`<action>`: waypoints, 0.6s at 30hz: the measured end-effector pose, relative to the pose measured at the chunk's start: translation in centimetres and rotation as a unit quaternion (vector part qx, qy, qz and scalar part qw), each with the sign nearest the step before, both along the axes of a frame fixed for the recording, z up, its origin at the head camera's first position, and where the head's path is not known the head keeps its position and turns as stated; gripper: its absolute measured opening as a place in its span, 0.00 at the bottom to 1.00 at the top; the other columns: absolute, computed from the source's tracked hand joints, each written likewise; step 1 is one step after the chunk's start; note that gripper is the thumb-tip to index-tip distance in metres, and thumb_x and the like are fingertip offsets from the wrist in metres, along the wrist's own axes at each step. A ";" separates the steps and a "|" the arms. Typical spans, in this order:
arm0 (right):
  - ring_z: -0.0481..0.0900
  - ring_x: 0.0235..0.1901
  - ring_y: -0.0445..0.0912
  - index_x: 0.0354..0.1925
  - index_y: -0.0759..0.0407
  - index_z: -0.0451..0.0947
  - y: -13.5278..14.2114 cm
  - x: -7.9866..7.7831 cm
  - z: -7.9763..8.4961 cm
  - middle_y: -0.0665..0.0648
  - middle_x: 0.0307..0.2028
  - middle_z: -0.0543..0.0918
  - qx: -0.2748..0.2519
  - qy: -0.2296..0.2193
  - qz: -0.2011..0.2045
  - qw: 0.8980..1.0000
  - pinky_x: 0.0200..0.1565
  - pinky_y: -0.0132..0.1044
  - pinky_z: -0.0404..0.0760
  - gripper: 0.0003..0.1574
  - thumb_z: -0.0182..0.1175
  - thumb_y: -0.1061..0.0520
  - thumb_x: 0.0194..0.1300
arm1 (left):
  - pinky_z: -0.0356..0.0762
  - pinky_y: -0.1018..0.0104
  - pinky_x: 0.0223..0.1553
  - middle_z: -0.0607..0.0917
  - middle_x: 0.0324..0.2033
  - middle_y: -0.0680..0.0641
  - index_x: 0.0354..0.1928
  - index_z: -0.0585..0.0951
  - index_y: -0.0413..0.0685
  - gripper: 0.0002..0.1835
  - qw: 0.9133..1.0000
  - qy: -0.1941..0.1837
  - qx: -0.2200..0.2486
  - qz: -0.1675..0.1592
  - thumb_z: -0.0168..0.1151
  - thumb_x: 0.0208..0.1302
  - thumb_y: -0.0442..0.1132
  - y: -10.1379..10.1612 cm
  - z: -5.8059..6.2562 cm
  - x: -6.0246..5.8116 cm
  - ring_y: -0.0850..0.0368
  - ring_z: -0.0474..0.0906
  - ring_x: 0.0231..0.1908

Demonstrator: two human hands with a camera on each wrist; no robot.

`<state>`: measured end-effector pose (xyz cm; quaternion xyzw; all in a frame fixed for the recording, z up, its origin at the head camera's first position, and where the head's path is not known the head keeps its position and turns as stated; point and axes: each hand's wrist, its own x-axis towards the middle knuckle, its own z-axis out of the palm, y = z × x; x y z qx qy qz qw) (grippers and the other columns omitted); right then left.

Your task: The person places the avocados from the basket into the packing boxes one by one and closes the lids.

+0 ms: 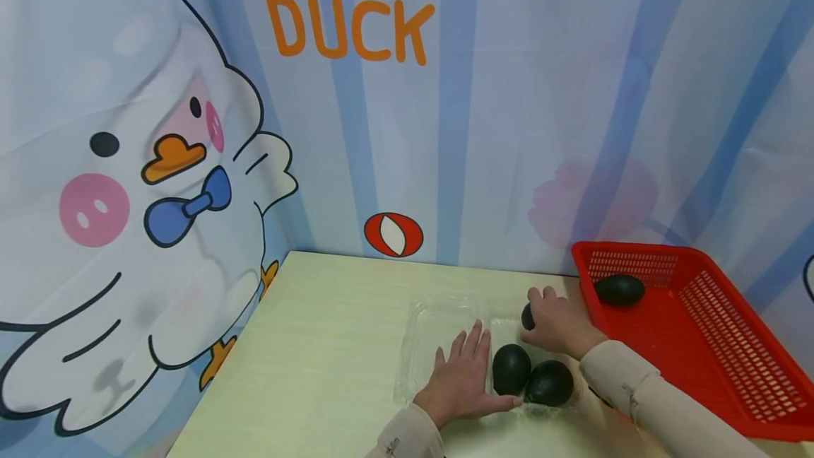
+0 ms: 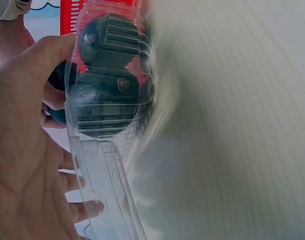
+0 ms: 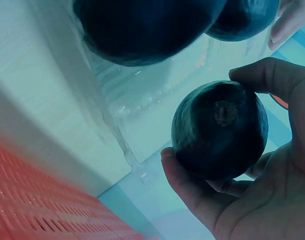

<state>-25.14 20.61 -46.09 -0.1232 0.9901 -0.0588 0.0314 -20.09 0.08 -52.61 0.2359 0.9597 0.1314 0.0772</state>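
Avocado (image 3: 220, 135) within curled right fingers (image 3: 190, 192)

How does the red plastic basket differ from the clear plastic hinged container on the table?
The red plastic basket is opaque with slotted walls; the clear plastic hinged container is see-through. The basket looks larger than the container. The basket holds one dark, oval fruit; the container holds at least two similar fruits. Both are open and hold dark fruit.

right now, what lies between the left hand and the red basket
In the head view, two avocados in the clear tray, then the right sleeve, lie between the left hand and the red basket.
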 end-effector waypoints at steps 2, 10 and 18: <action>0.76 0.32 0.54 0.56 0.68 0.66 0.0 -0.1 -0.3 0.68 0.42 0.75 -0.004 -0.007 -0.006 1.000 0.41 0.56 0.81 0.43 0.70 0.46 0.50 | 0.62 0.34 0.59 0.44 0.76 0.53 0.76 0.46 0.56 0.63 1.000 0.002 0.000 -0.001 0.46 0.44 0.85 0.0 0.0 0.0 0.46 0.52 0.72; 0.75 0.33 0.55 0.55 0.67 0.66 -0.2 0.1 -0.8 0.66 0.42 0.74 -0.008 -0.027 -0.027 0.999 0.41 0.56 0.80 0.42 0.71 0.46 0.51 | 0.63 0.34 0.59 0.44 0.76 0.53 0.76 0.47 0.56 0.63 1.000 0.008 -0.008 -0.001 0.46 0.44 0.85 0.0 -0.1 0.0 0.47 0.51 0.72; 0.75 0.34 0.54 0.56 0.66 0.65 -0.2 -0.1 -2.0 0.66 0.43 0.73 -0.005 -0.057 -0.047 0.997 0.42 0.58 0.80 0.41 0.71 0.48 0.52 | 0.63 0.35 0.59 0.44 0.76 0.53 0.76 0.47 0.56 0.63 1.000 0.016 -0.012 0.000 0.44 0.43 0.86 0.1 -0.3 0.0 0.48 0.51 0.72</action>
